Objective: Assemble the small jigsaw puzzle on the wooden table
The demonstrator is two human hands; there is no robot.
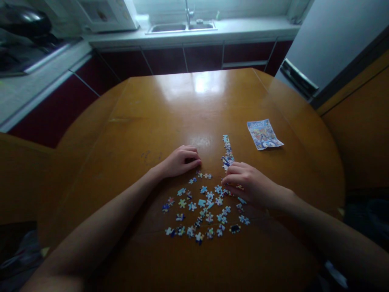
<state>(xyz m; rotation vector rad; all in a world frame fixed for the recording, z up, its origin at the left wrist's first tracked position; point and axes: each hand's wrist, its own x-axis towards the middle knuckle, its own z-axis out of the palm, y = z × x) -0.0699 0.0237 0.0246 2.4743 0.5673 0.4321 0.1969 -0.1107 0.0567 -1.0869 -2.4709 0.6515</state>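
Our left hand [184,161] is resting, loosely curled. Our right hand [246,181] is bending; we cannot tell if it's holding anything. Bumpy blue, white and yellow puzzle pieces [202,203] are lying between and below our hands; a skinny joined strip [227,148] is sitting just beyond the right one.

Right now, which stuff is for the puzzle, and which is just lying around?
For the puzzle:
- loose pieces
- joined strip
- sheet, probably its picture
- table, underneath

Just there:
- sink
- tap
- white box on the counter
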